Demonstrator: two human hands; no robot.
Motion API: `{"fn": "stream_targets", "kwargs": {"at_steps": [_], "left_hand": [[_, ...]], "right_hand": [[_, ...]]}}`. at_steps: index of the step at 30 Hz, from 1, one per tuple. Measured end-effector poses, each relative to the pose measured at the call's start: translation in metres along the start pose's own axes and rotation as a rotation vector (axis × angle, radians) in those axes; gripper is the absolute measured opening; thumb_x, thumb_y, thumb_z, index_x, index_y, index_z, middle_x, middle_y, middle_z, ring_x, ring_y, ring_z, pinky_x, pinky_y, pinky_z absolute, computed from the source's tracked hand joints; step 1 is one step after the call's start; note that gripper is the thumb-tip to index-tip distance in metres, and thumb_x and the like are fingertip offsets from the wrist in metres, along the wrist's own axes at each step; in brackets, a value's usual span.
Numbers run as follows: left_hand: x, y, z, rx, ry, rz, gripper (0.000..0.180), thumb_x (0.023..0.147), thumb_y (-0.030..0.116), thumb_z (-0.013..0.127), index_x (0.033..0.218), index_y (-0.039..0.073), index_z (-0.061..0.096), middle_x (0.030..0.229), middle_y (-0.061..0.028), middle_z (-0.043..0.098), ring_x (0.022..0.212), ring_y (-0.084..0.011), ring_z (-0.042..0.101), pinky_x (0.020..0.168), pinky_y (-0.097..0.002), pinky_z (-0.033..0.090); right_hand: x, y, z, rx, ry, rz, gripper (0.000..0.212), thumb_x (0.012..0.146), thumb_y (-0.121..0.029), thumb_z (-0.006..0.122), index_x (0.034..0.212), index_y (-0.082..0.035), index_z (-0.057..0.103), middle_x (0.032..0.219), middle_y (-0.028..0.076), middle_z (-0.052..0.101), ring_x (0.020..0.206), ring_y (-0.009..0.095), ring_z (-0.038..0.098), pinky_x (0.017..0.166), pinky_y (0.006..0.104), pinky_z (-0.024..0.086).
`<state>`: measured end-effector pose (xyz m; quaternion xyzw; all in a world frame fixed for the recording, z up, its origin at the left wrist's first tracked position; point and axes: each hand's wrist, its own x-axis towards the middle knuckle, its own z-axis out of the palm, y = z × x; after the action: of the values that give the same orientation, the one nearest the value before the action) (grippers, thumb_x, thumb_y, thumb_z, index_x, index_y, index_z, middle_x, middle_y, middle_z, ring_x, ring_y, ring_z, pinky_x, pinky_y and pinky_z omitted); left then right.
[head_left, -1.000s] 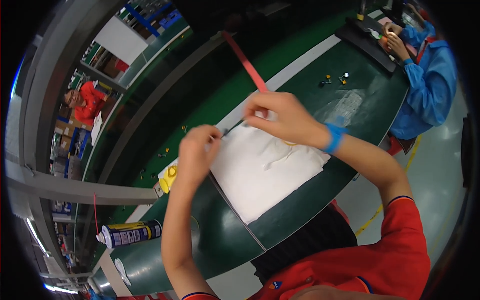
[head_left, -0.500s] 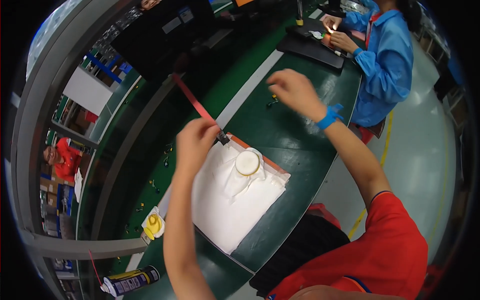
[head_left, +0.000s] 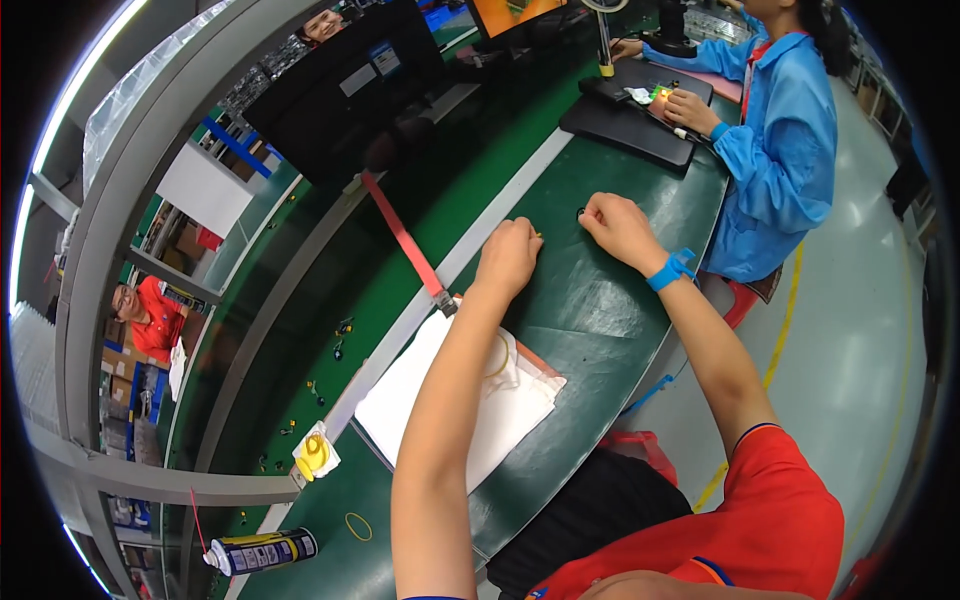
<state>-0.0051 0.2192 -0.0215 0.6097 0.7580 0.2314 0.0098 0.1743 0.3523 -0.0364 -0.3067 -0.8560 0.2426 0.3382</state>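
Observation:
My left hand is closed over the green table, a tiny yellow bit showing at its fingertips. Facing it across a small gap, my right hand is also closed, with a small dark piece at its fingertips. Both pieces are too small to name for certain. A blue wrist strap circles my right wrist. Below my hands lies a white sheet, partly covered by my left forearm. The same forearm hides most of a round white item on crumpled white cloth.
A red strap slants down to the sheet's far corner. At left are a spray can, a thin yellow ring and a yellow piece on white. Several small wired parts lie beyond. A co-worker in blue sits at right.
My left hand has moved right and away from the strap's end. My right hand has lowered and closed. The small wired part on the table by my right hand is no longer seen there.

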Motion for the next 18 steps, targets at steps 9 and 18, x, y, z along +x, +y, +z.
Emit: {"fn": "stream_targets", "kwargs": {"at_steps": [9,18], "left_hand": [[-0.099,0.02,-0.085,-1.207,-0.213,-0.361,0.025,0.104,0.006,0.052,0.128,-0.003,0.054,0.097,-0.009,0.071,0.08,-0.0097,0.064,0.073,-0.0229,0.052],[-0.18,0.004,-0.102,-1.255,-0.062,-0.46,0.024,0.101,0.007,0.063,0.12,-0.006,0.065,0.104,-0.0119,0.073,0.08,-0.0112,0.063,0.073,-0.0239,0.051]], "right_hand": [[-0.039,-0.048,-0.027,0.995,-0.402,0.294,0.011,0.099,-0.013,0.061,0.105,-0.004,0.063,0.087,0.004,0.068,0.077,0.007,0.062,0.069,0.0222,0.051],[-0.07,-0.123,-0.006,1.063,-0.747,0.228,0.016,0.097,-0.006,0.061,0.106,0.003,0.07,0.091,0.005,0.071,0.085,0.009,0.066,0.077,0.0232,0.054]]}}
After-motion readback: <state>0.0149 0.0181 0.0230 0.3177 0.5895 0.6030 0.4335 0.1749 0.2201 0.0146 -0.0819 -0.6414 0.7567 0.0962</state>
